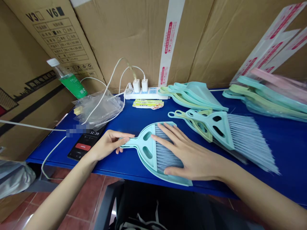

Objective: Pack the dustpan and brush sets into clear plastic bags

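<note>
A light-blue hand brush (152, 150) with grey-blue bristles lies inside a matching dustpan (165, 180) near the front edge of the blue table. My left hand (111, 143) pinches the two handles together at their left end. Spread over the bristles, my right hand (184, 153) rests with its fingers apart, its thumb toward the near side. Right of the pan are stacked brushes (222, 127), blue and green, their bristles pointing right. Behind them sits a stack of dustpans (196, 95) in blue and green.
Bagged dustpans (273, 95) in several colours lie at the right. A power strip (147, 92) with chargers, yellow-green packets (148, 104), clear plastic bags (99, 107), a phone (83, 145), a bottle (72, 83) and loose white cables are at the back and left. Cardboard stands behind.
</note>
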A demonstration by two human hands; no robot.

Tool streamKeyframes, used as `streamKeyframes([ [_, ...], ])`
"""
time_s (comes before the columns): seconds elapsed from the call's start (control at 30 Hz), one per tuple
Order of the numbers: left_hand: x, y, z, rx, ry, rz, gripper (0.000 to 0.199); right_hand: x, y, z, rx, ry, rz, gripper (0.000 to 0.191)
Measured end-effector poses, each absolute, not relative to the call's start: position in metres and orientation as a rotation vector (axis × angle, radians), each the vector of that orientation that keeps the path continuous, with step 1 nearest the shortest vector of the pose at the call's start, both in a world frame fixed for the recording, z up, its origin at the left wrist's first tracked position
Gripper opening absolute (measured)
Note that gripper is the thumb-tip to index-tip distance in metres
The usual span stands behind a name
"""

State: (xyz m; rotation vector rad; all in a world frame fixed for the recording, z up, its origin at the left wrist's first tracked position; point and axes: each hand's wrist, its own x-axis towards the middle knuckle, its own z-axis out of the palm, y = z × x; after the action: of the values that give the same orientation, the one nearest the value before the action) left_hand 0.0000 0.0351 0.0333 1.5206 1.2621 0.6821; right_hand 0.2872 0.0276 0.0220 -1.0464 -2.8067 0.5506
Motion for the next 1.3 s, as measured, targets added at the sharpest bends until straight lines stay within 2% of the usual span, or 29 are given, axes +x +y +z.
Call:
streamKeyframes([
  [0.53,0.002,0.035,0.032,1.543,1.246,0.676,0.037,0.288,0.029,0.02,-0.989,-2.815,0.478,0.085],
  [0.8,-0.001,0.038,0.033,2.029,1.19,0.654,0.028,0.29,0.035,0.025,-0.932,-2.717,0.289,0.054],
  [1.1,-0.002,0.044,0.055,2.455,1.304,0.457,0.03,0.294,0.041,0.021,-0.91,-2.685,0.217,0.05],
  [1.3,0.02,0.057,0.056,2.731,1.452,0.276,0.042,0.295,0.047,0.019,-0.902,-2.616,0.152,0.04],
])
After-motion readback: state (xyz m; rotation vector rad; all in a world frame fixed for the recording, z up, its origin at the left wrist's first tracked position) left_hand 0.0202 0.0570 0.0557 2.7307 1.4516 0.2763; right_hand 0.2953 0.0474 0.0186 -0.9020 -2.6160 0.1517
